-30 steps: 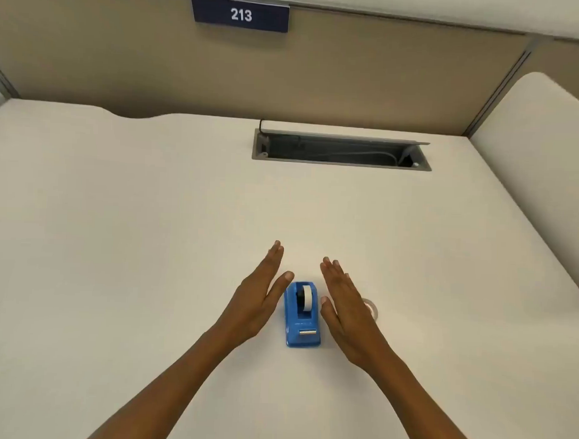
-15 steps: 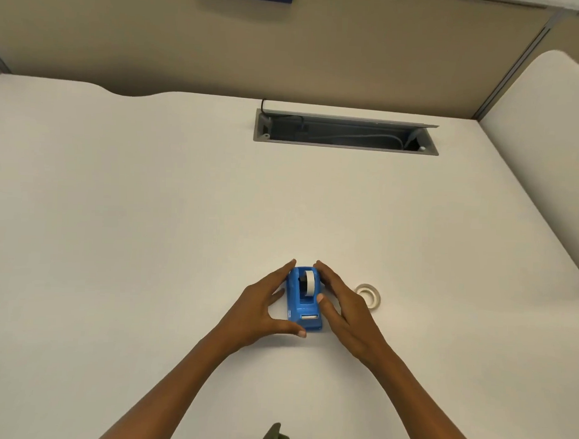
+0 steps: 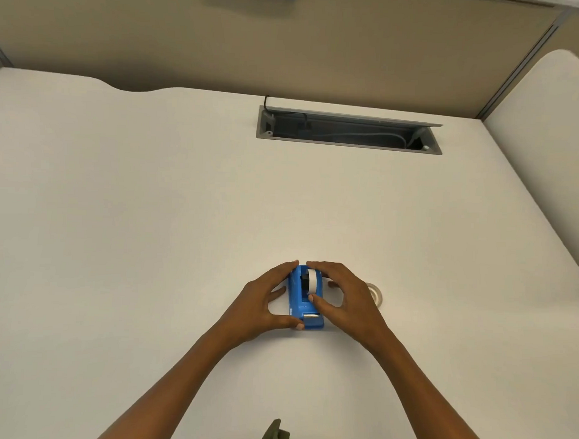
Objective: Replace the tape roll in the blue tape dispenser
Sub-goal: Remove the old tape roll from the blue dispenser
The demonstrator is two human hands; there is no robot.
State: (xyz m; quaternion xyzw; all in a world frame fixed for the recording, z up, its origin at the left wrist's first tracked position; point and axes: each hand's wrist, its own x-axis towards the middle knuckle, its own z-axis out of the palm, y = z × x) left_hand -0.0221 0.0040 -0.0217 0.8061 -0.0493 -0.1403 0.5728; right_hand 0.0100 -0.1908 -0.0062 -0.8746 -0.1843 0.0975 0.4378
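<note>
A: Where does the blue tape dispenser [image 3: 304, 300] sit?

B: On the white desk [image 3: 150, 231], close in front of the person, its long axis running away from them, with the cutter end nearest the body.

A: And the hands?

B: The left hand [image 3: 262, 303] clasps the dispenser's left side, fingertips at the far end and thumb at the near corner. The right hand [image 3: 346, 300] arches over the right side; its thumb rests on the top just below the loaded tape roll [image 3: 310, 281], and its fingers curl over the far end.

A: Which hand is nearer the roll?

B: The right, I judge; the roll lies between its thumb and fingers, so lifting it out falls to that hand.

A: The replacement?

B: A spare tape roll [image 3: 376, 293] lies flat, just right of the right hand.
</note>
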